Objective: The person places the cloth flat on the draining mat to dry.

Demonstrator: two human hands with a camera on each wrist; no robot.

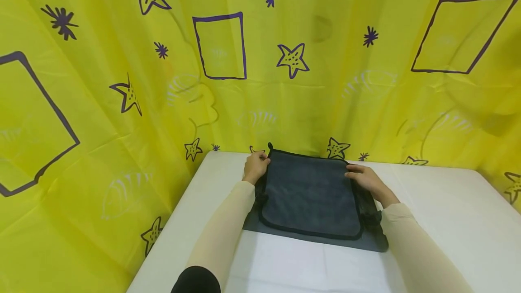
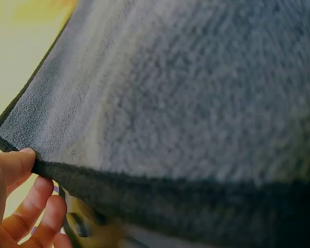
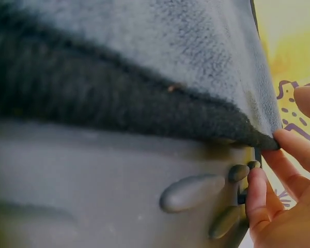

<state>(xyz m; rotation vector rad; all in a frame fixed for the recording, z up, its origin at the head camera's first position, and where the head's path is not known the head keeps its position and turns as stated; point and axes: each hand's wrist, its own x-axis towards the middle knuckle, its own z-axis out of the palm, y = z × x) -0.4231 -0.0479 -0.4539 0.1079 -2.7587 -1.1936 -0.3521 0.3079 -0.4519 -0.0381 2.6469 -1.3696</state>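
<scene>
A dark grey-blue cloth [image 1: 311, 193] with black edging and a small corner loop lies over a dark grey flat piece [image 1: 376, 244]. My left hand [image 1: 255, 167] pinches its far left edge. In the left wrist view, the thumb of that left hand [image 2: 13, 170] lies on top of the black edging, other fingers below. At the far right corner is my right hand [image 1: 365, 179]. The right wrist view shows this right hand [image 3: 289, 206] with a fingertip touching the corner and the thumb apart. The grey piece [image 3: 93, 170] under the cloth has raised oval bumps.
Everything lies on a white table [image 1: 439, 211]. Right behind the far table edge hangs a yellow curtain [image 1: 342, 89] printed with stars and frames, which also runs along the left side. Pale sleeves [image 1: 221, 220] cover both arms, with dark bands at the wrists.
</scene>
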